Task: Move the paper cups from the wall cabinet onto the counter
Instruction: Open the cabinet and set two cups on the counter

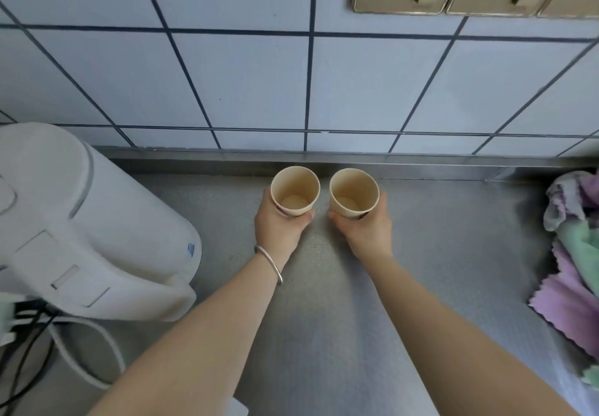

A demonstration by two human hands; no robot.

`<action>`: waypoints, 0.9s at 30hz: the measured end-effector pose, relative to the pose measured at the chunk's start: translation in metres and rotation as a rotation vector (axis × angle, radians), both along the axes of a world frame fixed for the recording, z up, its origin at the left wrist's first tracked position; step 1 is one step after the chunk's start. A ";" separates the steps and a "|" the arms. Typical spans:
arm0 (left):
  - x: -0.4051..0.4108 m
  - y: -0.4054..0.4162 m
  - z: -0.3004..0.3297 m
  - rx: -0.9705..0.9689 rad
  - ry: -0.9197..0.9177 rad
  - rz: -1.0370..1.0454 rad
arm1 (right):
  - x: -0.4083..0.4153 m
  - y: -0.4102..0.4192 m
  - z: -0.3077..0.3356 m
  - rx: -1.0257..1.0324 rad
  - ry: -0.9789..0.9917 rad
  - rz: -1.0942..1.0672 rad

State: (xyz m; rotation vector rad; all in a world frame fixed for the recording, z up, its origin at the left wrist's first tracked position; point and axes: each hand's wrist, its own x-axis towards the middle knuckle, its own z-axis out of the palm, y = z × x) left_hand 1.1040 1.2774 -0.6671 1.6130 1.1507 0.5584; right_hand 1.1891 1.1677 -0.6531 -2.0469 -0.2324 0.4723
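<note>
Bright, even light; soft focus, wide-angle bending at edges.

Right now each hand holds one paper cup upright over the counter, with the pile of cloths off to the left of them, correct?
Not quite: the cloths lie to the right. The head view shows the left hand and right hand each holding a paper cup upright over the counter.

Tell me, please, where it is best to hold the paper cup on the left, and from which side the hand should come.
Hold the left paper cup round its lower wall, coming from the near side, as the left hand does now. It stands upright with its mouth open, so a side grip keeps fingers out of it. The thin rim probably bends easily; the narrower part near the base should be stiffer.
</note>
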 end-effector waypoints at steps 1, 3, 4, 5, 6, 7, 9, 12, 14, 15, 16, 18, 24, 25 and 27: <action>0.000 0.000 0.000 0.012 0.001 0.002 | 0.000 0.002 0.000 0.005 -0.006 0.004; 0.002 0.001 -0.004 0.042 0.022 0.016 | 0.001 0.005 -0.001 0.010 -0.011 0.014; 0.003 0.001 -0.006 0.058 0.044 0.022 | 0.001 0.005 -0.002 0.011 -0.012 0.019; 0.004 0.001 -0.008 0.075 0.067 0.024 | 0.002 0.006 -0.003 0.011 -0.013 0.025; 0.005 0.001 -0.009 0.097 0.096 0.018 | 0.003 0.005 -0.004 0.007 -0.013 0.032; 0.006 0.001 -0.009 0.129 0.129 0.007 | 0.003 0.005 -0.005 0.000 -0.016 0.042; 0.006 0.000 -0.008 0.213 0.201 -0.007 | 0.004 0.003 -0.007 -0.023 -0.041 0.061; 0.000 -0.005 -0.006 0.260 0.238 -0.004 | 0.001 -0.004 -0.008 -0.007 -0.083 0.042; -0.006 -0.010 -0.005 0.267 0.259 -0.010 | -0.004 -0.011 -0.006 -0.014 -0.084 0.042; -0.010 -0.014 -0.005 0.261 0.269 -0.011 | -0.007 -0.015 -0.005 -0.029 -0.087 0.048; -0.013 -0.019 -0.003 0.251 0.270 -0.003 | -0.009 -0.019 -0.004 -0.048 -0.087 0.056; -0.020 -0.033 0.005 0.231 0.240 0.050 | -0.016 -0.028 0.000 -0.070 -0.073 0.065; -0.037 -0.081 0.030 0.105 0.065 0.190 | -0.040 -0.056 0.020 0.018 0.114 -0.040; -0.040 -0.089 0.037 0.046 0.041 0.189 | -0.043 -0.063 0.024 0.016 0.126 -0.036; -0.045 -0.105 0.048 -0.042 0.023 0.151 | -0.049 -0.078 0.033 0.003 0.141 -0.028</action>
